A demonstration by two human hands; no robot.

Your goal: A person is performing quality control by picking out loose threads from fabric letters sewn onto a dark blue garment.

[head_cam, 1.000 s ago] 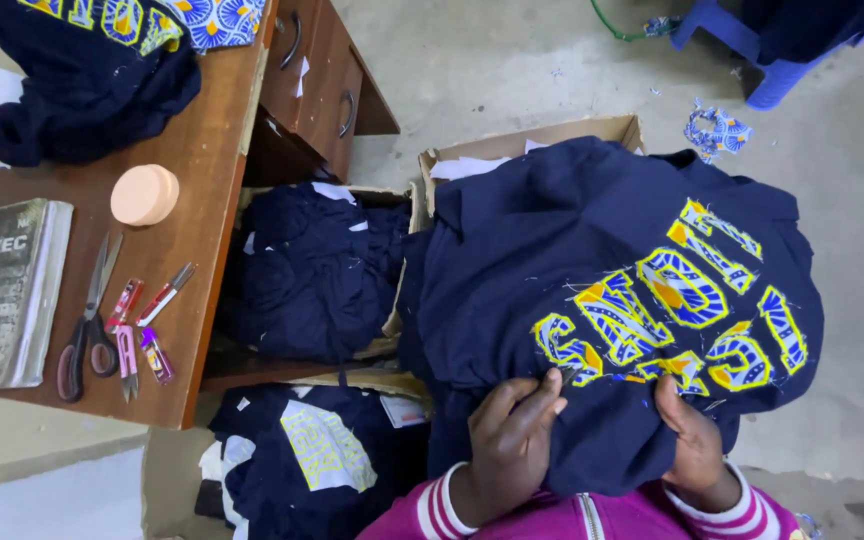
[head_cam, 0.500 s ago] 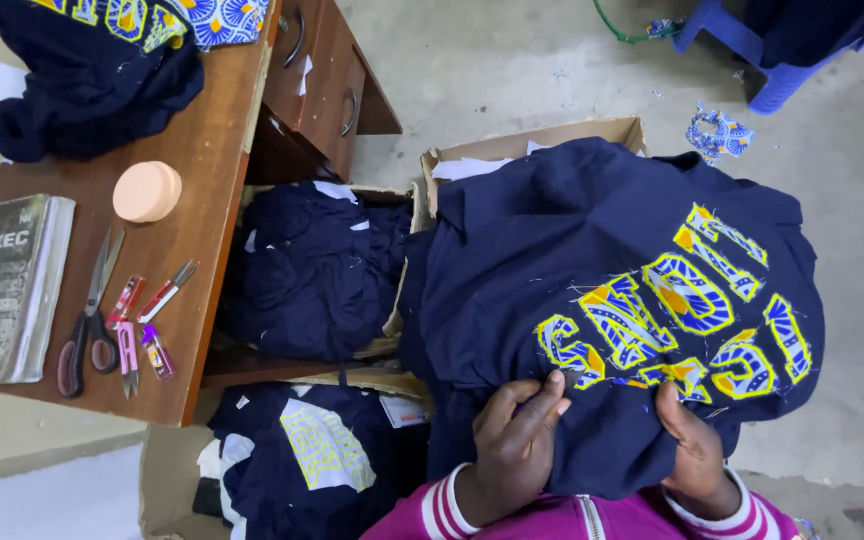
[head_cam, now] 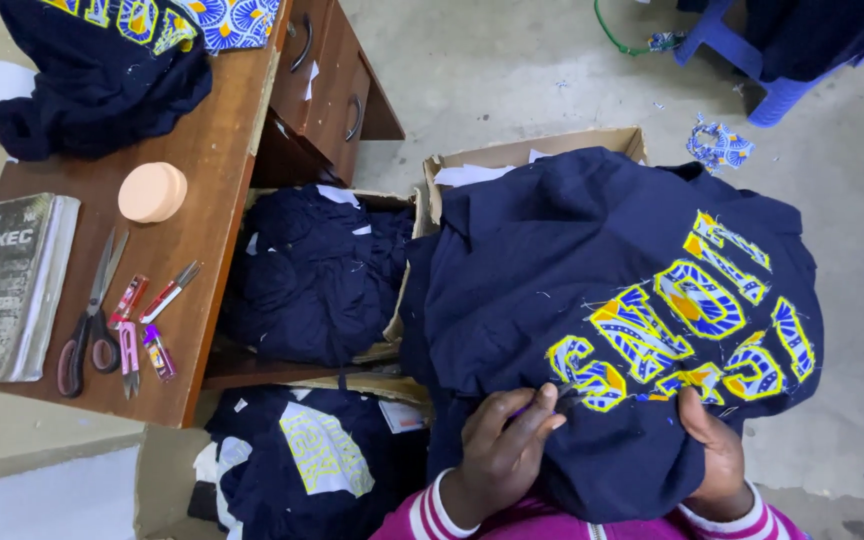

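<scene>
Concrete floor; navy garment (head_cam: 572, 260) partly hides both hands (head_cam: 502, 450).

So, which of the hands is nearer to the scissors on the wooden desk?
Left. The left hand rests on the navy garment, on the side toward the desk where the scissors lie. The right hand grips the garment's far side, farther away.

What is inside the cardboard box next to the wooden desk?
The cardboard box holds a heap of dark navy garments with white scraps on top. Anything under the heap, and the box bottom, is hidden.
</scene>
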